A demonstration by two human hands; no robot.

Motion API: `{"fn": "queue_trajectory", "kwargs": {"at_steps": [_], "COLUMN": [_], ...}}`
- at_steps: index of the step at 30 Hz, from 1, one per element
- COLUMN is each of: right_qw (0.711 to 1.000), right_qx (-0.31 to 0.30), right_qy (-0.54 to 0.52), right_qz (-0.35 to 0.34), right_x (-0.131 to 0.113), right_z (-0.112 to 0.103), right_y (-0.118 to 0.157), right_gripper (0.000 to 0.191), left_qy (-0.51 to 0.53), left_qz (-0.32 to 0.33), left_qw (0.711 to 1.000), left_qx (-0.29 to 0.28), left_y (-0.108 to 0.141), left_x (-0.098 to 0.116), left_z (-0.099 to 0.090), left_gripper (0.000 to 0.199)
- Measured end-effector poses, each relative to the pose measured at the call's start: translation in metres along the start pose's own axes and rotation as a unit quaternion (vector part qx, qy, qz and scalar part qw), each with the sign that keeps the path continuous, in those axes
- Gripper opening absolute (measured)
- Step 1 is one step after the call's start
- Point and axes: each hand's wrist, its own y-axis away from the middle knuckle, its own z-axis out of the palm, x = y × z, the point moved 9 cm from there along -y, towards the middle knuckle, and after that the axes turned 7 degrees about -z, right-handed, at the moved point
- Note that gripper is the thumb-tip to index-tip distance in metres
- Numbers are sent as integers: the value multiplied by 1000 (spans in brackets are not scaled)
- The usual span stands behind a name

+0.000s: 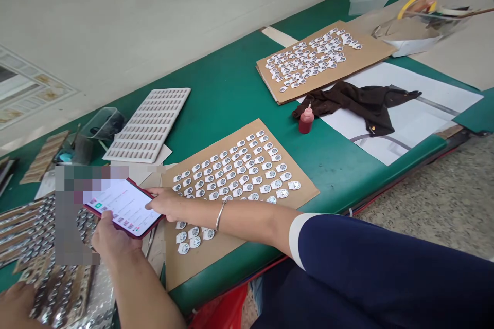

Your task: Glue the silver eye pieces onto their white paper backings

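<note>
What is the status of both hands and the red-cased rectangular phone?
Left hand, right hand on phone, screen lit. Right forearm crosses brown cardboard sheet, partly hiding small round white-and-grey pieces.

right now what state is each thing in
phone: screen lit, held by left hand and right hand
bottle: upright, red inside
cloth: crumpled
near board: flat, discs laid out on it
far board: also bearing discs
left tub: open, dark things inside
</note>
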Motion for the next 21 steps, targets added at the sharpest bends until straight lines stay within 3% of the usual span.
{"fn": "queue_trajectory", "kwargs": {"at_steps": [7,21], "right_qw": [1000,999], "right_qx": [-16,-18], "right_qy": [11,-22], "right_qz": [-24,-15], "right_x": [-1,0], "right_z": [2,6], "right_y": [0,-3], "right_gripper": [76,60], "left_qy": [26,63], "left_qz": [-23,-38], "left_qw": [999,997], "left_qx": [-16,-21], "left_y": [-6,-5], "left_x": [-5,-4], "left_z": [1,1], "left_gripper": [34,26]}}
